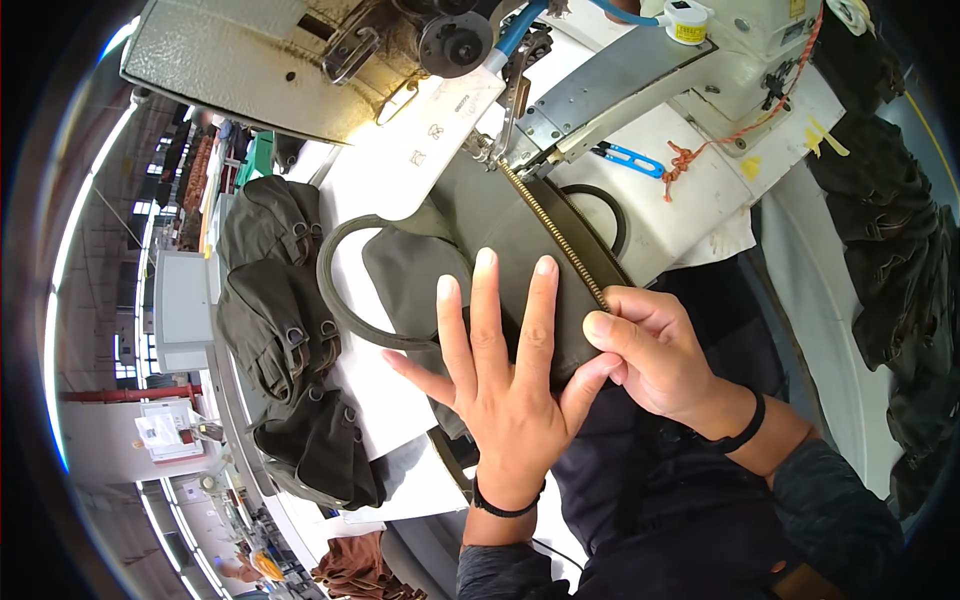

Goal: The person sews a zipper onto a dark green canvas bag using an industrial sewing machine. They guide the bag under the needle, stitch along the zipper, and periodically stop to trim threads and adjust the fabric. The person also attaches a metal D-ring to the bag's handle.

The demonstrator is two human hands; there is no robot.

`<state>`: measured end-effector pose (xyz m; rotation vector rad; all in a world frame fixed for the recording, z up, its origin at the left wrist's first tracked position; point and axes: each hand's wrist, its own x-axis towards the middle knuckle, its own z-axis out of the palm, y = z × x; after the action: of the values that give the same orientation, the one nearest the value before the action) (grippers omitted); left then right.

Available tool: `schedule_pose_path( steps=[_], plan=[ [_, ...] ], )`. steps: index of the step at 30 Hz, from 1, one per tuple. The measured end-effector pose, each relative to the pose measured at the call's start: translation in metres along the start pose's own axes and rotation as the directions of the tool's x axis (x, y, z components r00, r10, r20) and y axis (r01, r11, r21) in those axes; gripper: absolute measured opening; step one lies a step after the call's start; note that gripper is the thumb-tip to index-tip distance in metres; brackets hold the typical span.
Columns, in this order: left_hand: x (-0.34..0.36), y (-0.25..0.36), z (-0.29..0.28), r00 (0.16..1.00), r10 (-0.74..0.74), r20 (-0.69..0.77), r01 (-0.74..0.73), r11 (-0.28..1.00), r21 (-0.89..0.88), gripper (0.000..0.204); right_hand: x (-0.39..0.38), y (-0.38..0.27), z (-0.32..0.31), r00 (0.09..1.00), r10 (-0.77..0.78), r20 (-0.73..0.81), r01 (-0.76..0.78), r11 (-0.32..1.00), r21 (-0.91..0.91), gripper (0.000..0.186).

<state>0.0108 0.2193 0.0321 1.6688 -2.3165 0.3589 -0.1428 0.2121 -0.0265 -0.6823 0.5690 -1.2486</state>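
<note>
A dark olive bag piece (465, 205) lies under the sewing machine (440, 110), with a brass-toothed zipper (553, 230) running from the presser foot toward me. My left hand (508, 385) rests flat on the bag, fingers spread, holding nothing. At the zipper's near end, my right hand (655, 350) pinches the bag's edge between thumb and fingers. Its thumb lies close to my left thumb. A rounded olive handle (328, 285) loops out on the left of the bag, and a second, darker handle (612, 215) shows on the right. The stitching point itself is partly hidden by the foot.
Several dark olive bags (270, 290) are heaped along the left of the white table (375, 400). Blue thread snips (630, 158) lie by an orange cord right of the needle. More dark fabric pieces (890, 270) hang at the far right. Brown pieces (360, 568) sit at the lower left.
</note>
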Motion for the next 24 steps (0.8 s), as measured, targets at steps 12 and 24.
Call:
schedule_pose_path(
  steps=[12, 24],
  plan=[
    [0.019, -0.013, 0.009, 1.0, 0.023, 0.015, -0.022, 0.997, -0.072, 0.071, 0.027, 0.0, -0.004, 0.999, -0.044, 0.028, 0.043, 0.999, 0.015, 0.032],
    [0.037, -0.026, 0.021, 0.999, 0.04, -0.033, -0.043, 0.995, -0.088, 0.073, 0.053, -0.002, -0.002, 0.997, -0.074, 0.014, 0.075, 0.996, -0.057, 0.033]
  ],
)
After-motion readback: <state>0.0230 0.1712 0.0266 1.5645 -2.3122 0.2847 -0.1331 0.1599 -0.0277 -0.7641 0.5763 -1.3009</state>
